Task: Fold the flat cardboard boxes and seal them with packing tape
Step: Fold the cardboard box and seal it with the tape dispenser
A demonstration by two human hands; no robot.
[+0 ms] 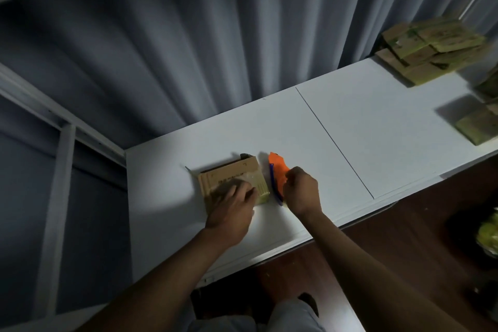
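White worktop (pixel 350 137), two panels meeting at a dark seam, backed by grey curtain (pixel 188 62). Stack of flat cardboard boxes (pixel 431 48) at its far right corner, blurred. Folded cardboard box (pixel 229 175), small, near the worktop's left end. Left hand (pixel 231 205): fingers straight, pressing flat on the box top. Right hand (pixel 303 188): fingers curled round the handle of an orange tape dispenser (pixel 277 170) with blue edge, just beside the box's right side.
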